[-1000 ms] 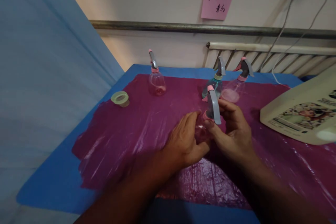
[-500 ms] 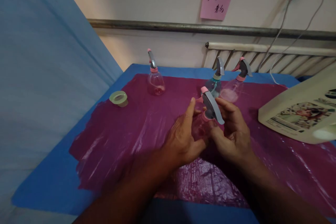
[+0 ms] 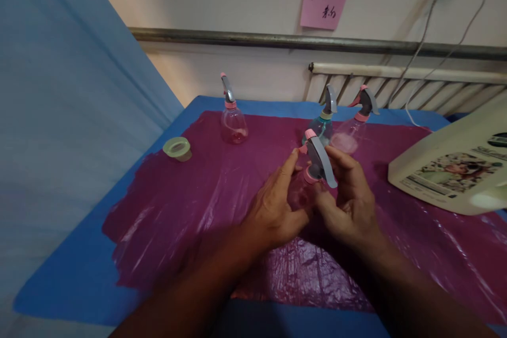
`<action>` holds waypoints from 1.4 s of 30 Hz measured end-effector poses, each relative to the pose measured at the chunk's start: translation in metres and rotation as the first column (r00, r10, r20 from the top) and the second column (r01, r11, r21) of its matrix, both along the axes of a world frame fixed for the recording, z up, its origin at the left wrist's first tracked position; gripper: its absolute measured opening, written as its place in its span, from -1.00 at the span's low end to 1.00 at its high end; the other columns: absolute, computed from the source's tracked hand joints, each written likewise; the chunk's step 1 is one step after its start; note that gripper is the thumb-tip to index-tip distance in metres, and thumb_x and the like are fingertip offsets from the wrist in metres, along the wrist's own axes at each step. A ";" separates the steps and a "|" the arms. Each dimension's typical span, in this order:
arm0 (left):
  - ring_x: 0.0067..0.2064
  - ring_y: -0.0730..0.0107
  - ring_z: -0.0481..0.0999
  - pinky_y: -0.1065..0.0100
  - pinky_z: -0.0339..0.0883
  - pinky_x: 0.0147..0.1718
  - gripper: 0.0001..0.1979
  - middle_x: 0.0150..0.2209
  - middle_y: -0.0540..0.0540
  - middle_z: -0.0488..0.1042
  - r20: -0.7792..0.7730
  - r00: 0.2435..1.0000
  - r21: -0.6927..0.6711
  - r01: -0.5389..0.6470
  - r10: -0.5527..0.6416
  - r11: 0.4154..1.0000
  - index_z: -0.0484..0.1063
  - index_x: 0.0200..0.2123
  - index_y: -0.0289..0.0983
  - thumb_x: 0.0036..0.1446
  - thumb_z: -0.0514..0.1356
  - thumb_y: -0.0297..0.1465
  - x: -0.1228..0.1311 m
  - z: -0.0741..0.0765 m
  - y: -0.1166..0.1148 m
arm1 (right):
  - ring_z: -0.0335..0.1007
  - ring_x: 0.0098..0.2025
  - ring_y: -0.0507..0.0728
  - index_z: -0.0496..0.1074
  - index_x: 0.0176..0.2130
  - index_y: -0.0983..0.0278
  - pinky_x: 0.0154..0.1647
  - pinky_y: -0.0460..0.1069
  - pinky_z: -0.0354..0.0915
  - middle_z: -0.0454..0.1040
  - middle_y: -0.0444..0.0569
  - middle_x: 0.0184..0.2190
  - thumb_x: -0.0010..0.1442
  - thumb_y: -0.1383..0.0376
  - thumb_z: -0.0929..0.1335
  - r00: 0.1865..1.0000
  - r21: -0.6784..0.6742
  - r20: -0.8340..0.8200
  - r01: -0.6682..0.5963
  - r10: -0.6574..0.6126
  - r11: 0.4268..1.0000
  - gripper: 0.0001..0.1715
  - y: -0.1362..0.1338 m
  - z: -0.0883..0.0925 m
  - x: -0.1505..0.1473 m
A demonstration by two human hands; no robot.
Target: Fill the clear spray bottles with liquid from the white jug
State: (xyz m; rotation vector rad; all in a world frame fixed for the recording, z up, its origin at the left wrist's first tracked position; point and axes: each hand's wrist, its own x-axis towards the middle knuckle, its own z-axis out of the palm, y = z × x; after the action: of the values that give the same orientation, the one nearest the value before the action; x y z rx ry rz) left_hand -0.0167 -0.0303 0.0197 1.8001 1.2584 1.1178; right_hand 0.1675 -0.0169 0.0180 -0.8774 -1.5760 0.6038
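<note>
Between my two hands is a clear spray bottle (image 3: 300,194) with a grey trigger head and a pink nozzle and collar. My left hand (image 3: 273,203) wraps round its left side, the index finger reaching up near the pink trigger. On the other side, my right hand (image 3: 350,195) holds the bottle, its thumb on the near side just below the collar. Its base is hidden by my thumbs. Just behind it stand a teal spray bottle (image 3: 321,128) and a pink-collared spray bottle (image 3: 348,134) with pale pink contents.
Another spray bottle (image 3: 234,125) with a little red liquid stands at the back left. Left of it sits a pale green plastic cup (image 3: 177,148). A large cream jug (image 3: 447,169) leans in from the right. Purple plastic sheeting (image 3: 174,206) covers the blue table (image 3: 67,274).
My hands and the spray bottle between them have hardly moved. The left index fingertip sits slightly nearer the pink trigger. The whole view has shifted a little.
</note>
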 end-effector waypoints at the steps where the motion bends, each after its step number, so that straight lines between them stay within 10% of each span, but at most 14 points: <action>1: 0.41 -0.26 0.60 -0.32 0.47 0.47 0.16 0.44 -0.26 0.52 -0.003 1.000 0.004 0.003 -0.003 1.000 0.02 0.74 0.04 0.25 0.56 -0.21 0.000 0.001 0.000 | 0.56 0.42 0.34 0.29 0.59 -0.08 0.47 0.40 0.52 0.50 0.06 0.47 0.47 0.30 0.47 1.000 0.007 0.008 -0.012 0.012 1.000 -0.16 0.000 0.001 0.000; 42: 0.46 -0.26 0.55 -0.34 0.46 0.48 0.19 0.49 -0.24 0.47 -0.015 1.000 0.027 0.013 -0.012 1.000 -0.07 0.74 0.05 0.27 0.55 -0.17 -0.001 -0.007 0.001 | 0.55 0.42 0.34 0.36 0.56 0.03 0.52 0.41 0.45 0.54 0.09 0.43 0.45 0.27 0.51 0.998 0.057 0.040 0.045 -0.047 0.997 -0.19 0.000 0.006 0.002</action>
State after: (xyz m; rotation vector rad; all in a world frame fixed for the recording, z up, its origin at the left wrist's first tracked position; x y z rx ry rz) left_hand -0.0178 -0.0297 0.0131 1.8373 1.2447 1.1211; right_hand 0.1691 -0.0172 0.0235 -0.8868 -1.5981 0.5091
